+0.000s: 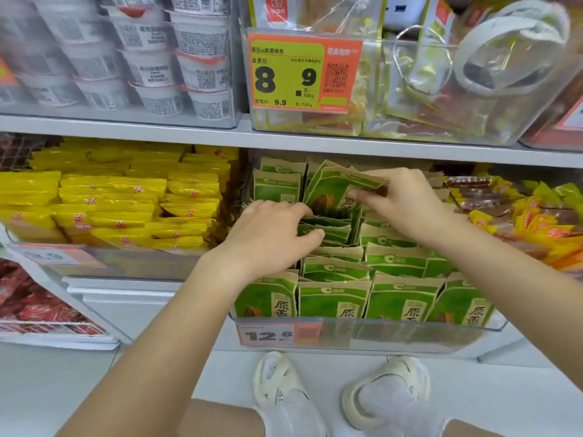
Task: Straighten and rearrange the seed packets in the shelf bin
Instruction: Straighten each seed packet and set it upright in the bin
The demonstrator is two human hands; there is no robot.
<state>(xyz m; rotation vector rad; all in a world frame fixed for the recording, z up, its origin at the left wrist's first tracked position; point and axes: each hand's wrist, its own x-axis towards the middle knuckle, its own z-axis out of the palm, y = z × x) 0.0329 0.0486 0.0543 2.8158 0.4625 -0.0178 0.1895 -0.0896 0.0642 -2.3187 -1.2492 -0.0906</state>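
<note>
Green and tan seed packets stand in rows inside a clear shelf bin on the lower shelf. My right hand pinches a tilted packet lifted above the middle rows. My left hand reaches into the bin's left side, its fingers curled over the tops of packets that lie leaning in the middle. Further packets stand upright at the back left.
Yellow snack packs fill the bin to the left, mixed yellow and brown packs the one to the right. The upper shelf hangs close above, with white cups and a price tag. An orange tag marks the bin front.
</note>
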